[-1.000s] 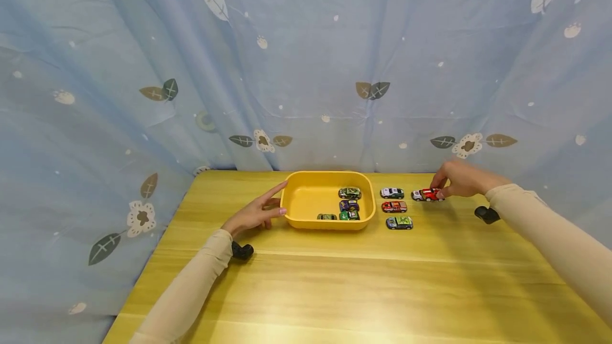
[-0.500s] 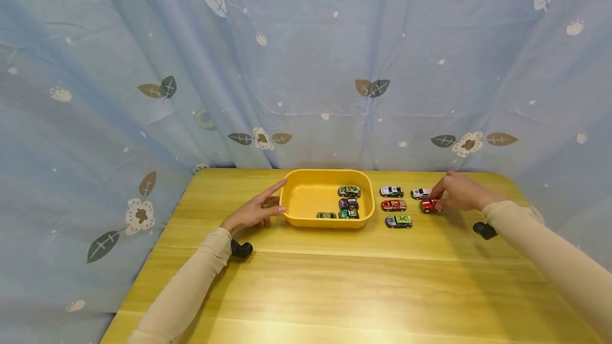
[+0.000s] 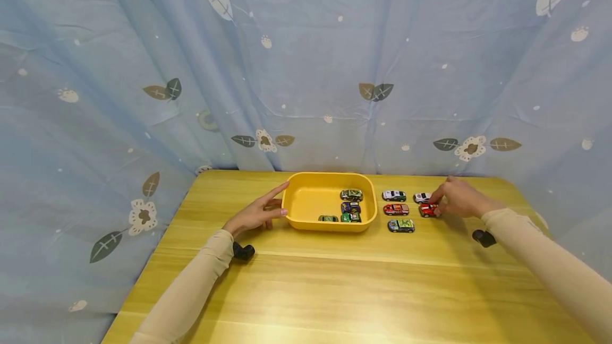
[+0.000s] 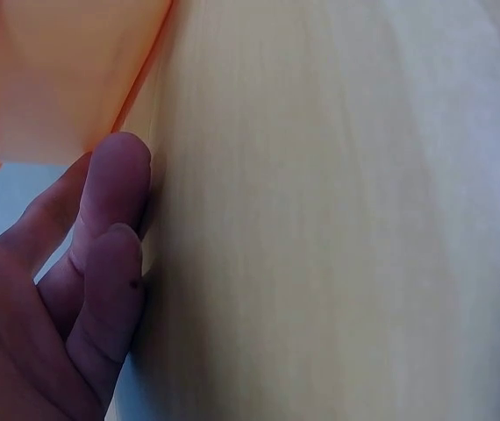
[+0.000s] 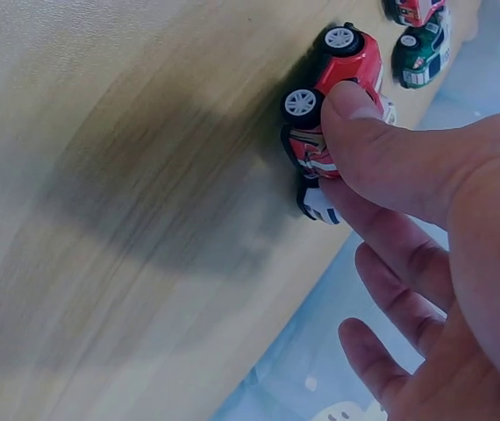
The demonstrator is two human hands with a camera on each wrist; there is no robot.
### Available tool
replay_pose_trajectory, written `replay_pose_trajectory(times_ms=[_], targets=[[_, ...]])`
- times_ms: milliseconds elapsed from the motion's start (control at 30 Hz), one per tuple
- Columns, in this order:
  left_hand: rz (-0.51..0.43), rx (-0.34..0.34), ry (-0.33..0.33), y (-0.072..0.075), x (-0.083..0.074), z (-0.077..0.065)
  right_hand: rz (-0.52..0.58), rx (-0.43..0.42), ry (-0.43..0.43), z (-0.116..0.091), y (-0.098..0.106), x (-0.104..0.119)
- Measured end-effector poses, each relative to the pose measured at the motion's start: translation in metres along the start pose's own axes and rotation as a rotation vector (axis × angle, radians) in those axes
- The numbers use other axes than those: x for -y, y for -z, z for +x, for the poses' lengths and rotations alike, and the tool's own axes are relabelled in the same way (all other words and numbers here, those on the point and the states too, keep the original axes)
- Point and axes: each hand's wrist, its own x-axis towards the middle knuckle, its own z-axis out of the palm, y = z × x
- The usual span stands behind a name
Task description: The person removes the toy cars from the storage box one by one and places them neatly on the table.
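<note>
My right hand pinches a red toy car between thumb and fingers at the right of the table. In the right wrist view, the thumb lies on the red car's side, and its wheels face the camera. Just behind it is a white toy car, partly hidden by the fingers. My left hand touches the left end of a yellow tray, its thumb and index finger spread along the rim. Several toy cars, including a purple one, sit in the tray's right part.
Between tray and right hand stand a white-and-green car, a red-orange car and a blue-green car in a column. A blue curtain hangs behind the wooden table.
My right hand has brought the red car from against the white car toward the near side, so it now stands in front of it. My left hand stays at the tray.
</note>
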Motion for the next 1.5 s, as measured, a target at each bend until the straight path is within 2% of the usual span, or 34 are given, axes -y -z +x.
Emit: replay_pose_trajectory(times_ms=[233,500,667,900,1133,1233,1367,1500], targets=[[0.008,-0.019,0.022,-0.003,0.000,-0.002,-0.028,-0.009,0.019,0.000,-0.006,-0.004],[0.011,-0.019,0.030,-0.004,0.002,-0.005,-0.005,-0.019,0.016,-0.002,-0.010,0.000],[0.005,-0.017,0.031,-0.005,0.001,-0.006,0.063,-0.045,0.022,-0.003,-0.008,0.001],[0.006,-0.018,0.032,-0.005,0.002,-0.008,0.106,-0.077,-0.022,-0.001,0.003,0.003],[0.013,-0.021,0.033,-0.003,0.001,-0.009,0.057,-0.275,0.018,0.016,0.016,0.012],[0.015,-0.023,0.044,-0.003,0.001,-0.008,0.081,-0.340,0.006,0.028,0.022,0.018],[0.015,-0.027,0.039,-0.003,-0.001,-0.005,0.184,-0.380,-0.060,0.045,0.028,0.034],[0.019,-0.021,0.028,-0.003,-0.002,-0.004,0.280,-0.338,-0.085,0.063,0.028,0.056]])
